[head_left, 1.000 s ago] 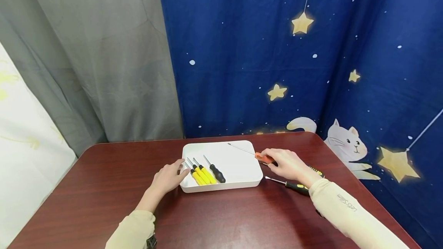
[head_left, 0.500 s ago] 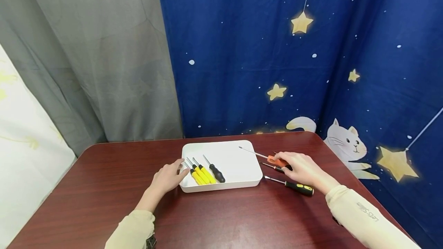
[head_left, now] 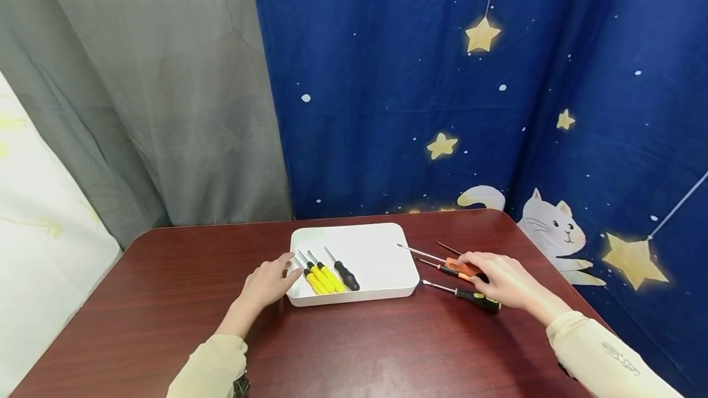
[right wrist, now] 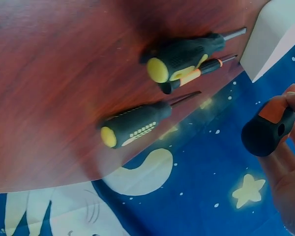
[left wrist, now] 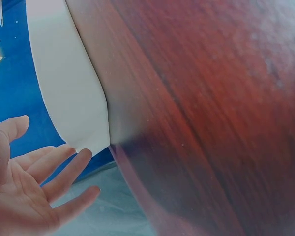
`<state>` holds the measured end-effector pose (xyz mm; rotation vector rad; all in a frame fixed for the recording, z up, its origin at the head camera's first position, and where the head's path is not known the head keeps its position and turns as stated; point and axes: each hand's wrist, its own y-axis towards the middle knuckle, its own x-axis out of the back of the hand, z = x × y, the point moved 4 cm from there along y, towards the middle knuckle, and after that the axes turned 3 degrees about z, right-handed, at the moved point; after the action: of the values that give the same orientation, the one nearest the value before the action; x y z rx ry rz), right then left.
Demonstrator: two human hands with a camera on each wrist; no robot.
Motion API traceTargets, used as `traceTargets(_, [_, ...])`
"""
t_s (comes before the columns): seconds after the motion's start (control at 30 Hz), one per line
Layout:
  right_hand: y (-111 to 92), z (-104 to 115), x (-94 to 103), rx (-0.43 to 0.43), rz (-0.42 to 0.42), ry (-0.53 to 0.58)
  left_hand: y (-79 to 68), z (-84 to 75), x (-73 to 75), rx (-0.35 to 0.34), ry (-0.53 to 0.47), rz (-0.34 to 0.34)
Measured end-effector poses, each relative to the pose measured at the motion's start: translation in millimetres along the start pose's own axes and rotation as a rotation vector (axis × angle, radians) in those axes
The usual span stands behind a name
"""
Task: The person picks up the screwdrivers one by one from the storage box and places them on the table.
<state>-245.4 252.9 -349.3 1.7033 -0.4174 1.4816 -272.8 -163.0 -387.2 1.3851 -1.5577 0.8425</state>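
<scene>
In the head view, a white tray point(head_left: 381, 263) sits on the dark red bench point(head_left: 359, 349). Three yellow-handled screwdrivers point(head_left: 322, 279) lie side by side in its left part, with a black screwdriver point(head_left: 346, 276) just to their right. The left hand point(head_left: 268, 283) is at the tray's left edge, its fingers loosely bent. Right of the tray, the right hand point(head_left: 506, 278) grasps an orange-and-black screwdriver point(head_left: 456, 266) by the handle, its blade pointing toward the tray's right rim. Near it are a slim screwdriver point(head_left: 450, 271) and, closer to the person, a thick black-and-yellow screwdriver point(head_left: 472, 300). Beyond the hand, only the thin shaft of a further screwdriver point(head_left: 449, 248) shows.

In the left wrist view, the left hand is released, palm in sight and fingers spread, with fingertips against the tray's corner and the thumb free.

In the right wrist view, the orange-and-black screwdriver is held clear of the bench. The thick screwdriver and the slim one lie close together, and the further screwdriver, yellow-ended, lies apart from them. A corner of the tray shows at upper right, and behind hangs a blue curtain point(right wrist: 201, 172) with stars.
</scene>
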Motion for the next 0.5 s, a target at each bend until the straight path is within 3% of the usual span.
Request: traceTargets(0.5, [-29,-4,0.1,-0.019,-0.023,-0.009,-0.9,-0.6,0.5,-0.001,0.002,0.0])
